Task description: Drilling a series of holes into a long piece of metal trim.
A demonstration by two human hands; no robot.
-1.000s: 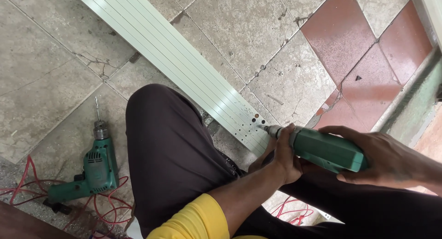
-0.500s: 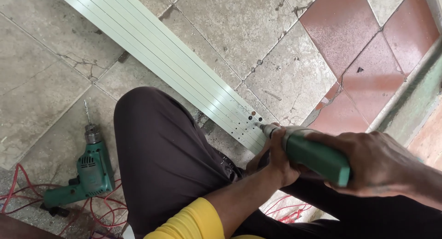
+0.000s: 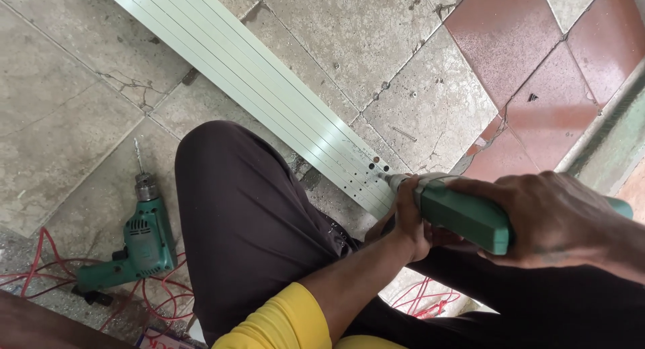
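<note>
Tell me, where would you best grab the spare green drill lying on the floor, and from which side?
Probably by its pistol handle: the spare drill lies flat on the tiled floor, bit pointing away from the person, handle angled toward the red cable. Coming from above at the cable end keeps fingers off the bare bit. Both hands, left hand and right hand, are on the other drill.

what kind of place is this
Probably a building under fit-out or repair, with work done on the ground. The worn, cracked tiled floor serves as the bench: a long pale metal strip lies across it, a spare green drill sits beside tangled red cable.
</note>
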